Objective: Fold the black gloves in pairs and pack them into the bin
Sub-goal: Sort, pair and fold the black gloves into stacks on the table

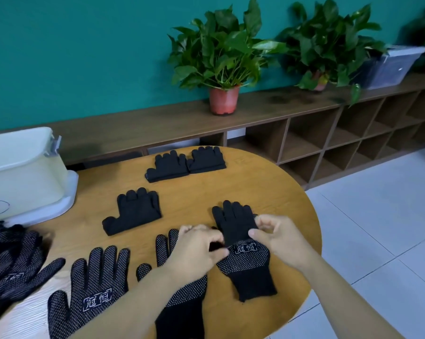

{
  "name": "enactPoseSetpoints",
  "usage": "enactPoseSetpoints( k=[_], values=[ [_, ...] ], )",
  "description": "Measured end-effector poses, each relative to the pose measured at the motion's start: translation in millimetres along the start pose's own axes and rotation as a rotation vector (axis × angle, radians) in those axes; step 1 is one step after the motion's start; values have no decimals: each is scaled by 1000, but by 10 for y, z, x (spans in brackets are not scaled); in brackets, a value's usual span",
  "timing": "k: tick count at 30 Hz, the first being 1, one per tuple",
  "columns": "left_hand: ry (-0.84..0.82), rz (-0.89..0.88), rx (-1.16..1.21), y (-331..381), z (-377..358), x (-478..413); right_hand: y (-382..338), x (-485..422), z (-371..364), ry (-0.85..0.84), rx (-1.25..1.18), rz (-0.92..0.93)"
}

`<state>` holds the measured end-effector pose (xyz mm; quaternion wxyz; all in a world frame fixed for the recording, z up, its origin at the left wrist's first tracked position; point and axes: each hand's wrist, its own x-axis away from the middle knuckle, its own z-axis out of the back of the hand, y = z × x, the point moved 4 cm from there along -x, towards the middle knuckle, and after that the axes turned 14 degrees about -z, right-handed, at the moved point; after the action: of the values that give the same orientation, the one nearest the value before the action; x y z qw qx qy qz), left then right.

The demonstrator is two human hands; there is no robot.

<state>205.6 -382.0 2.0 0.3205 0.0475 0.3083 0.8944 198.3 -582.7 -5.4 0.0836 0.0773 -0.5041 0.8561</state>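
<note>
1. Teal wall, a long wooden shelf unit (304, 140) and potted plants (223, 57) stand behind a round wooden table (275, 182), where all the work lies.
2. Far left, a translucent white plastic bin (23, 172) stands on the table. Just in front of it is a loose heap of unfolded dotted gloves (10, 260). I cannot see into the bin.
3. Next right, a single flat glove (94, 285) lies dots and printed label up. Behind it sits a folded bundle (133, 211), and further back two more folded bundles (167, 167) lie side by side, touching.
4. In the centre, a second flat glove (182, 297) lies under the left forearm. The left hand (196, 248) has thumb and fingers curled together, pinching the near edge of the plain-backed glove piece (233, 221).
5. Right of centre, that piece lies fingers pointing away, over the upper part of a dotted glove (248, 265) whose cuff points toward the person. I cannot tell if it is a second glove or a fold of the same one. The right hand (277, 238) clamps thumb and forefinger on the same edge, its other fingers loosely curled.
6. These knit gloves look light, soft and limp, and the dots probably grip. The best hold is likely along the crease at both ends. A finished bundle should be pinched through its full thickness across the fold so it does not spring open on the way to the bin.
</note>
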Motion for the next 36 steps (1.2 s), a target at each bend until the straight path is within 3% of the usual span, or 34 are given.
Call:
enactPoseSetpoints(
  k=[8,12,17,28,36],
  values=[
    [44,-87,-335,105,-287,190,69,273,-81,164,343,153],
    [85,-86,-332,99,-310,212,70,333,-43,233,392,257],
    [123,-114,-342,94,-338,229,243,487,-70,211,410,213],
    [248,-208,-324,44,-396,234,294,536,-181,290,506,316],
    [283,-353,-360,59,-401,278,450,516,-152,189,510,284]
  ],
)
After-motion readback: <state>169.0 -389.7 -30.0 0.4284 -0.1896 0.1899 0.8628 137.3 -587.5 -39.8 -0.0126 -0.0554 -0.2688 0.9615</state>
